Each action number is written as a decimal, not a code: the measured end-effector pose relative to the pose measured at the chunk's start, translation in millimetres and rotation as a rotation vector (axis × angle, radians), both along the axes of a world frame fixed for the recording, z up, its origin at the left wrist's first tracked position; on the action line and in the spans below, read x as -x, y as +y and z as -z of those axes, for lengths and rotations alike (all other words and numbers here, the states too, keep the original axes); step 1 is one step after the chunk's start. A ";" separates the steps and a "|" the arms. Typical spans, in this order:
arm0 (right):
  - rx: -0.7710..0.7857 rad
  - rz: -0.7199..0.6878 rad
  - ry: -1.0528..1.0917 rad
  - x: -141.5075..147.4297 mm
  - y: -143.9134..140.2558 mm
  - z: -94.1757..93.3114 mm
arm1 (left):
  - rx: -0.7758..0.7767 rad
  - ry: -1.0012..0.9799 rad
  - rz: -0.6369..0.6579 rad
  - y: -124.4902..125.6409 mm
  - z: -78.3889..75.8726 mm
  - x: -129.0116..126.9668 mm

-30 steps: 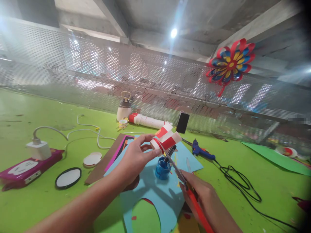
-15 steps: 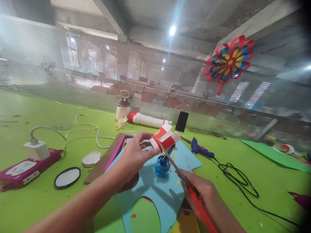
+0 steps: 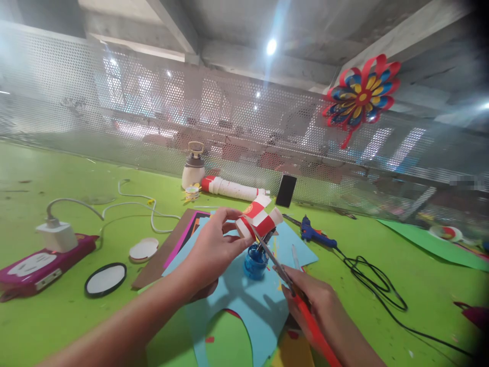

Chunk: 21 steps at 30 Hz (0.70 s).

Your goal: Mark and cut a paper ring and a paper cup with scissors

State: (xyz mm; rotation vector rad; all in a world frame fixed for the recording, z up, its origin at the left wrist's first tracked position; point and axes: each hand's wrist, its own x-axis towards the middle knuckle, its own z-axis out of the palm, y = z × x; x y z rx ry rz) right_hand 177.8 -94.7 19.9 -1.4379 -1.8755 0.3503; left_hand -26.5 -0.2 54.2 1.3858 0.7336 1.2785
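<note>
My left hand pinches a red and white paper cup, its side slit into flaps that spread apart. In my right hand is a pair of scissors with red handles, the fingers closed round them. The blades point up and left and meet the cup at a cut beside my left fingertips. Just below the cup, a blue jar with dark pen-like tools in it stands on a light blue paper sheet.
A purple power strip with a white charger lies at left, near a black-rimmed disc. Right of the paper are a blue glue gun and its looped black cord. A stack of paper cups, a spray bottle and a phone are behind.
The cup has tilted very slightly in my left hand, and its right flap sits a little lower. My right hand and the scissors have shifted slightly left.
</note>
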 end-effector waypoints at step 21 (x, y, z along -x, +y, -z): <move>0.031 0.036 -0.036 -3.2 0.3 1.2 | 0.063 -0.004 -0.082 22.8 -5.2 19.6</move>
